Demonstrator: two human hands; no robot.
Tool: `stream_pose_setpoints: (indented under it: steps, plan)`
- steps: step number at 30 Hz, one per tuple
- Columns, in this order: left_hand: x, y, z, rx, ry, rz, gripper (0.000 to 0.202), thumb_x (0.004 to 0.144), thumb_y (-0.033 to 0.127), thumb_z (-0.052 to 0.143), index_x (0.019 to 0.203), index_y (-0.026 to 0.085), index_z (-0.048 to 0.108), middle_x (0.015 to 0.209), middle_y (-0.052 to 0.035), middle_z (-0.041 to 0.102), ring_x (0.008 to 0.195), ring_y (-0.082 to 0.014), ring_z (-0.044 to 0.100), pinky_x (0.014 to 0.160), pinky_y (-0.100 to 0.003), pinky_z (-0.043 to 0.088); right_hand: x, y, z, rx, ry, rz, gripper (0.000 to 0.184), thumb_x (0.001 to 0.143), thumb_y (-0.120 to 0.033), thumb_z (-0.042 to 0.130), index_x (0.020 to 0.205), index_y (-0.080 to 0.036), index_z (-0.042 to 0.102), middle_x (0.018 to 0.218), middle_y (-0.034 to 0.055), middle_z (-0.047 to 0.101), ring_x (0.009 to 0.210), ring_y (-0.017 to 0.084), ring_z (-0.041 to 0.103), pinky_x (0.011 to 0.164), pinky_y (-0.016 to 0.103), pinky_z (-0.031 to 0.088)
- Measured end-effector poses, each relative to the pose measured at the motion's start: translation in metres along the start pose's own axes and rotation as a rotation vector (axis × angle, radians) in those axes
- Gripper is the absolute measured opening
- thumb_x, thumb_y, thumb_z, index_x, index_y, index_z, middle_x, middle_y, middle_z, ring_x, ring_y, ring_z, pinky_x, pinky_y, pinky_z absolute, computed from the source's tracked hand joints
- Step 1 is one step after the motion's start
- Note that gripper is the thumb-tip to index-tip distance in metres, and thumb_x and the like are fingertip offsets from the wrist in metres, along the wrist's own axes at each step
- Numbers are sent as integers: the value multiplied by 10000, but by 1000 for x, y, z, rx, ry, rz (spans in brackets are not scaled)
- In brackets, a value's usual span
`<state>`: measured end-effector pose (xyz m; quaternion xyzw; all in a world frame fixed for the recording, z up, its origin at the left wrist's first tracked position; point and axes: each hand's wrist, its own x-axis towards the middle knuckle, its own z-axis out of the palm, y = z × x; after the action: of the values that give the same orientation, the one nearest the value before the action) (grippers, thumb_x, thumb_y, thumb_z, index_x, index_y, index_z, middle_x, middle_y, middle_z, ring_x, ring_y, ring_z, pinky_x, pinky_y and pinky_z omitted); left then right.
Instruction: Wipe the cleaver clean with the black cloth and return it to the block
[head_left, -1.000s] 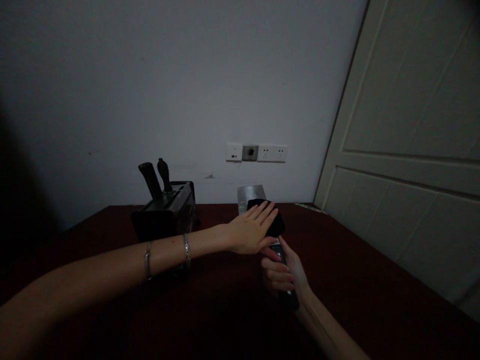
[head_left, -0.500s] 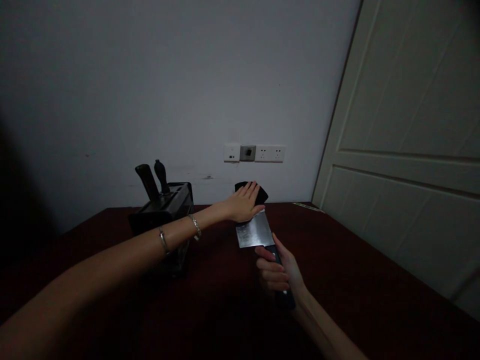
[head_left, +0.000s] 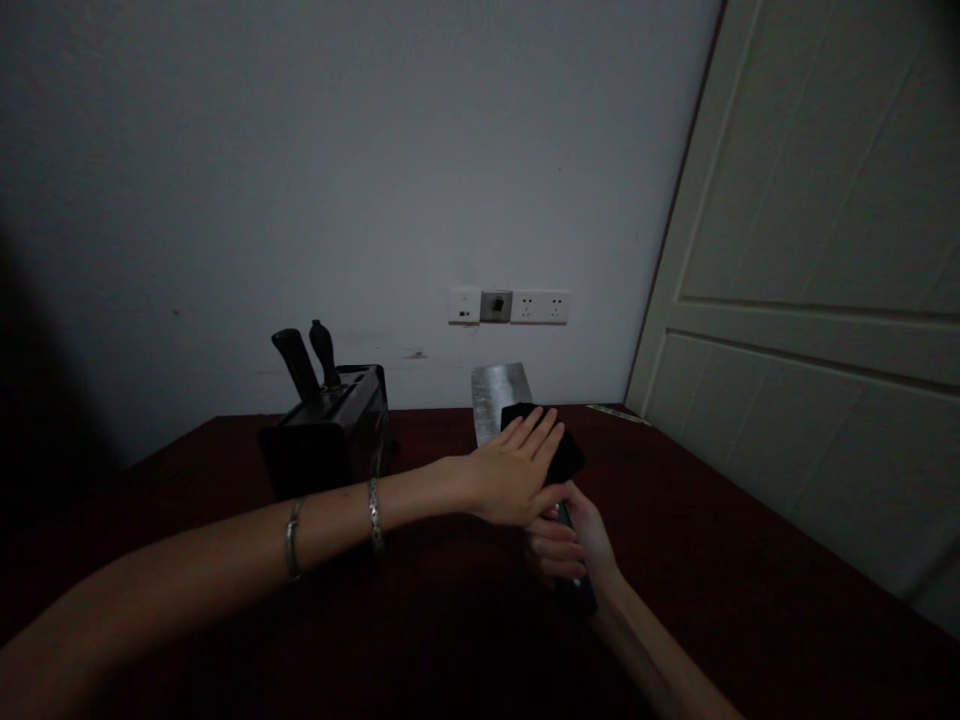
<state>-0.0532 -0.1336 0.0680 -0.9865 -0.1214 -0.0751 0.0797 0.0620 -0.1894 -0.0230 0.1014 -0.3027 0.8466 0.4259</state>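
Note:
My right hand (head_left: 562,545) is wrapped round the dark handle (head_left: 577,590) of a cleaver, whose broad steel blade (head_left: 496,392) points up and away from me. Across the lower blade lies my left hand (head_left: 510,475), fingers stretched, holding a black cloth (head_left: 566,460) against the metal. Its thumb reaches as far as my right fingers. The left hand and cloth hide the part of the blade nearest the handle. Two metal bracelets circle my left forearm.
On the left of the dark red table (head_left: 450,620) stands a black knife block (head_left: 322,450) with two dark-handled tools (head_left: 296,362) in it. Behind are a pale wall with a row of sockets (head_left: 538,307) and, to the right, a panelled door (head_left: 810,370).
My left hand and the black cloth have slid down the blade towards the handle, uncovering its far end. The right hand keeps its hold nearly in place.

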Motion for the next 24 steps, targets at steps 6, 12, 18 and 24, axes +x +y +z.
stream_pose_setpoints:
  steps: [6,12,18,24]
  plan:
    - [-1,-5,-2,-30,-62,37,652,903,463,80,1404,45,80,1472,-125,-7,1338,-216,-79,1099,-379,84,1,0,0,-17,-8,3,350,862,-402,386,628,-148,445,459,-80,337,288,7,200,253,91,210]
    - [10,-29,3,40,12,-23,660,895,486,126,1408,74,72,1474,-116,1,1345,-221,-51,1094,-390,83,2,1,0,-13,38,-3,496,869,-587,211,641,-175,365,447,-80,349,271,4,195,234,83,200]
    - [22,-62,-4,68,82,-151,676,891,501,116,1409,74,40,1471,-130,-15,1349,-229,-30,1089,-393,88,3,2,5,-30,60,43,549,847,-640,104,622,-188,320,438,-77,360,268,9,199,234,90,220]
    - [26,-89,-9,73,104,-249,697,891,489,99,1399,16,30,1465,-169,1,1349,-242,-4,1089,-385,80,6,4,6,10,-8,52,608,827,-650,0,632,-182,336,455,-65,358,271,8,227,230,92,226]
